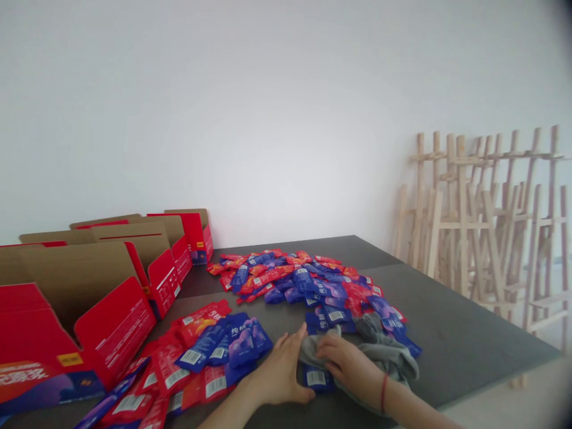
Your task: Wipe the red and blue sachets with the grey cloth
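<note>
My right hand (pixel 351 363), with a red cord at the wrist, is closed on a grey cloth (pixel 393 360). Part of the cloth is bunched beneath the fingers, and the rest spreads to the right. Under the cloth lies a blue pouch (pixel 316 378), only its barcode end showing. At its left edge is my left hand (pixel 283 370), fingers stretched and thumb apart; whether the thumb touches the pouch I cannot tell. Just left of this hand are several blue pouches (pixel 241 339) on top of red pouches (pixel 168 363).
A large mixed heap of red and blue pouches (pixel 286 277) covers the middle of the dark table (pixel 451 333). Open red cardboard boxes (pixel 114 333) stand in a row at left. Wooden easels (pixel 462 226) lean by the white wall beyond the table's right edge.
</note>
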{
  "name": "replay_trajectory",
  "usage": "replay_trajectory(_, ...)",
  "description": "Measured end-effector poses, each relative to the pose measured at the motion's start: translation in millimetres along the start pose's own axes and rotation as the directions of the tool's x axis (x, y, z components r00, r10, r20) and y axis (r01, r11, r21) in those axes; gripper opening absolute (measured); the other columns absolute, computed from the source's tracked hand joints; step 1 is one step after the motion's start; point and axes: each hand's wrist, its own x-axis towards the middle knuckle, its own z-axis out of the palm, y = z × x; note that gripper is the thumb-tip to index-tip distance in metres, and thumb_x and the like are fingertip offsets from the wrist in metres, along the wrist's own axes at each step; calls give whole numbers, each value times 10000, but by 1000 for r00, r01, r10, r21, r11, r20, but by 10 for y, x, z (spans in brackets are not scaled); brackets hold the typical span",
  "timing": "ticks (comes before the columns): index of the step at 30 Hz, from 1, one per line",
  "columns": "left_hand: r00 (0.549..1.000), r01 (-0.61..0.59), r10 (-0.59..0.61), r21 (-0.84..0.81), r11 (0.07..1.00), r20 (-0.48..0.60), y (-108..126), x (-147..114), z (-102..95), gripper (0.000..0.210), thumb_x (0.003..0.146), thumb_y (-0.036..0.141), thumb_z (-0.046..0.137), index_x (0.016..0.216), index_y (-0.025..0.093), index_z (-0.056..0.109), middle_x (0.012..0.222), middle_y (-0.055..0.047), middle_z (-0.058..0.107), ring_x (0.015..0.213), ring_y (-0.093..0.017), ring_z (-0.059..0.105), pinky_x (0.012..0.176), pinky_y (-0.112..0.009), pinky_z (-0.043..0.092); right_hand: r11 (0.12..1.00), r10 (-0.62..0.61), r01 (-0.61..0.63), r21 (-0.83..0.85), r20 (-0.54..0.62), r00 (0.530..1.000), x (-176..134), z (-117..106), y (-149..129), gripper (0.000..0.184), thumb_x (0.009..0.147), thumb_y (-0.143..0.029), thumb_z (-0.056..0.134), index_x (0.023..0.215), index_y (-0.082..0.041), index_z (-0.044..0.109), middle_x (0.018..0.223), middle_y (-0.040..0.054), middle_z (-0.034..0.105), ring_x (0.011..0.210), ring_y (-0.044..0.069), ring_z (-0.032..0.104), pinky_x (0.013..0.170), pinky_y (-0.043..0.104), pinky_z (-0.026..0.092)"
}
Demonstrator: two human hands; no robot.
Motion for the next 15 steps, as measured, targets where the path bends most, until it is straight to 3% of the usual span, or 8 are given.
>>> replay_trajectory(2,1000,-4,4,3,1000,1,-3,4,1,1236,642,365,785,1578,188,-2,1624,-179,156,1482,-304,203,1200,-553,91,998,-48,49,-46,16,999,96,28,-21,436,821,-65,477,1158,-226,702,1273,70,632,1164,223,533,1037,351,408)
replay_trajectory(7,1000,24,-24,6,1000,-14,0,-16,23,1226,645,369,773,1579,193,-1,1634,-170,112,1487,-334,163,1194,-563,126,979,13,2,-205,71,997,266,8,-80,570,774,-32,461,1267,-228,667,1435,45,546,1181,266,502,1063,416,385)
replay_trajectory(12,999,-3,4,33,999,-33,-20,-13,67,1243,607,363,793,1577,155,44,1610,-188,206,1470,-366,201,1192,-565,151,967,-214,231,-104,150,965,-88,-78,-256,413,929,-159,438,1241,-288,675,1333,12,635,1127,240,547,1007,385,430)
replay_trajectory(15,999,-24,25,34,999,-39,-39,2,79,1252,590,355,800,1573,133,58,1599,-197,232,1463,-363,220,1196,-550,154,971,-189,209,-119,161,969,-241,-89,-257,419,929,-159,436,1261,-279,661,1359,23,617,1118,244,559,992,381,447)
